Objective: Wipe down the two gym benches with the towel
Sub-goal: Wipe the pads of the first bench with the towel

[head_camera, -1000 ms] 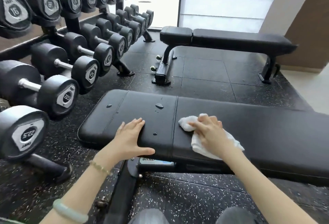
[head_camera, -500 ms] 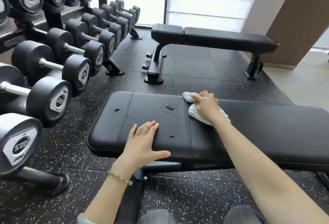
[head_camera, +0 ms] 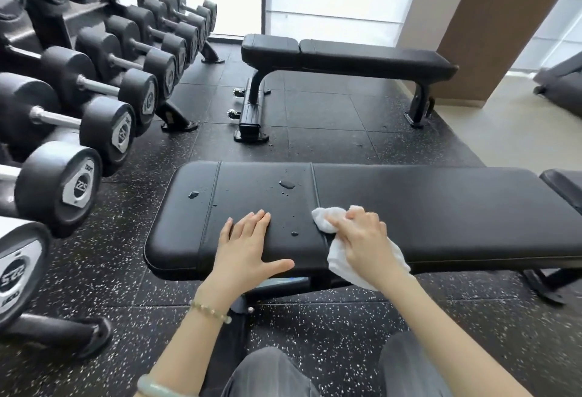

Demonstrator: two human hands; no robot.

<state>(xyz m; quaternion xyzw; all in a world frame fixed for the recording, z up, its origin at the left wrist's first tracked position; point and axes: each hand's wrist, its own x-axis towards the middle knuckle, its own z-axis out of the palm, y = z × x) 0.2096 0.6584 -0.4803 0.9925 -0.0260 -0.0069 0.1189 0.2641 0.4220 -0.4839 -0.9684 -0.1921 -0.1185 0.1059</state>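
right hand (head_camera: pixel 362 239) grips towel (head_camera: pixel 327 218) at near bench (head_camera: pixel 441 207) seam | left hand (head_camera: pixel 248 248) flat, fingers straight | we risk missing droplets (head_camera: pixel 287 184) on its short pad

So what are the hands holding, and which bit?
The right hand grips the white towel around its bunched middle; the left hand lies flat on the near bench, holding nothing.

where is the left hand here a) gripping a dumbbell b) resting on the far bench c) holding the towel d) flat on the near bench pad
D: the left hand lies with straight fingers on the near bench, beside the water drops, while the right hand is the one that holds the towel.
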